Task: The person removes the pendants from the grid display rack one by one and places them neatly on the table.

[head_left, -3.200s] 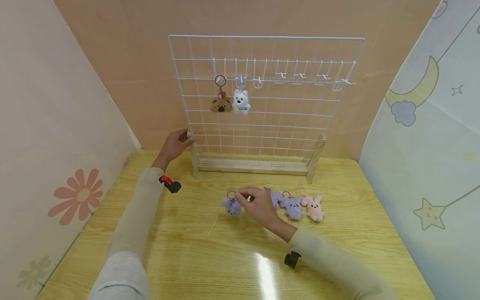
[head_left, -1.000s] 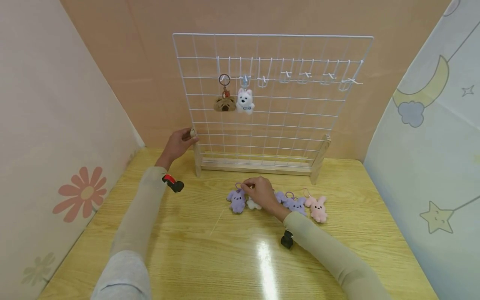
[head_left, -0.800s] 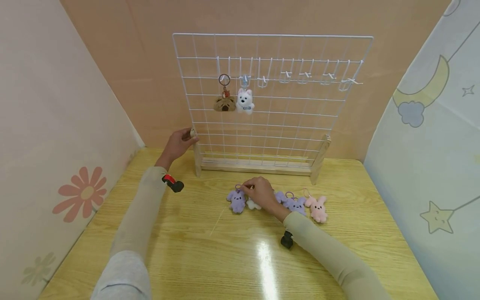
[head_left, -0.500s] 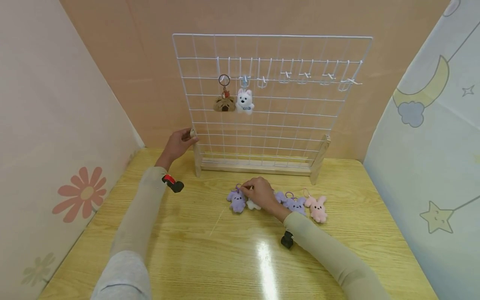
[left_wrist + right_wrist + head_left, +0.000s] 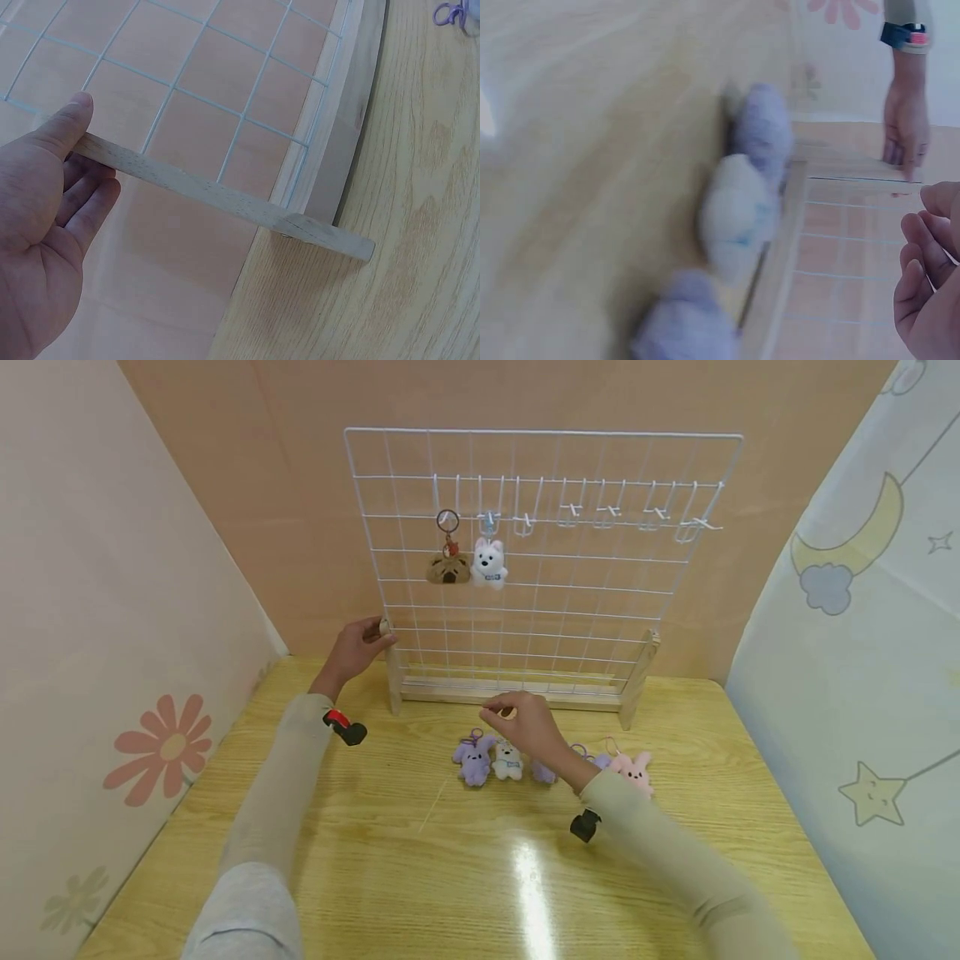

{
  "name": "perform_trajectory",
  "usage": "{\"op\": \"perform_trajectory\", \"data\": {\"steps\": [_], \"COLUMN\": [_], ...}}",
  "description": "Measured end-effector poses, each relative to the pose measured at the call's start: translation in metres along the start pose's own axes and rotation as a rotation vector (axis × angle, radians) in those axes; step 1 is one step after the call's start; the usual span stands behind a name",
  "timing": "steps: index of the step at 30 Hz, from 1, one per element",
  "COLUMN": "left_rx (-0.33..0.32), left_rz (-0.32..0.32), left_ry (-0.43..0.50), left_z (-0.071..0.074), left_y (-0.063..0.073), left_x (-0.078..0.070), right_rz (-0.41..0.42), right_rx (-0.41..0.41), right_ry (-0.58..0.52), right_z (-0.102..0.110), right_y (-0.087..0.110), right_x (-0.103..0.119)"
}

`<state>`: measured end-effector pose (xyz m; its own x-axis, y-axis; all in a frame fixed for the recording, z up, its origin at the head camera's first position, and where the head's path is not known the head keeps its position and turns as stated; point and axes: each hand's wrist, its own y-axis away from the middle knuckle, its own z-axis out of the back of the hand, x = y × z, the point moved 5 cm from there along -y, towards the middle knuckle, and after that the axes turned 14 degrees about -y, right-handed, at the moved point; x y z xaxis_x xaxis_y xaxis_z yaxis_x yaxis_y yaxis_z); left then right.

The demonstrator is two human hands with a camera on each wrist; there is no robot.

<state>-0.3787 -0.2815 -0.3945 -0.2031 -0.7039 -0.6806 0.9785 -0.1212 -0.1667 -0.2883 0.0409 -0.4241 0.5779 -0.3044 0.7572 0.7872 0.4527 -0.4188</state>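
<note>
My left hand (image 5: pixel 356 652) grips the upper end of the wooden side leg (image 5: pixel 195 189) of a white wire grid rack (image 5: pixel 540 432), thumb on one side and fingers on the other. My right hand (image 5: pixel 525 722) hovers over a row of plush keychains, thumb and fingers loosely bent with nothing visible between them. Just below its fingertips lies a purple plush keychain (image 5: pixel 475 763) with a purple ring. Beside that are a white dog keychain (image 5: pixel 507 763) and another purple one (image 5: pixel 543 772). The right wrist and forearm partly cover a third purple keychain (image 5: pixel 602 761) and a pink bunny keychain (image 5: pixel 634 770).
On the rack's left hooks hang a brown bear-face keychain (image 5: pixel 448 568) and a white dog keychain (image 5: pixel 489 565). Several bare white hooks (image 5: pixel 611 512) continue to the right. The rack stands at the back of the wood-grain table (image 5: pixel 420 877), with patterned panels on both sides.
The right hand lowered the purple keychain by its ring to the table at the row's left end, let go and rose, uncovering the white dog keychain. The left hand stays on the rack.
</note>
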Motion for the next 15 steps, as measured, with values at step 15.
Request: {"op": "perform_trajectory", "data": {"steps": [15], "left_rx": [0.001], "left_rz": [-0.012], "left_ry": [0.000], "left_z": [0.000], "left_y": [0.000], "left_x": [0.001], "right_rz": [0.103], "right_rx": [-0.145], "right_ry": [0.015], "right_z": [0.053], "right_y": [-0.035], "right_x": [0.058]}}
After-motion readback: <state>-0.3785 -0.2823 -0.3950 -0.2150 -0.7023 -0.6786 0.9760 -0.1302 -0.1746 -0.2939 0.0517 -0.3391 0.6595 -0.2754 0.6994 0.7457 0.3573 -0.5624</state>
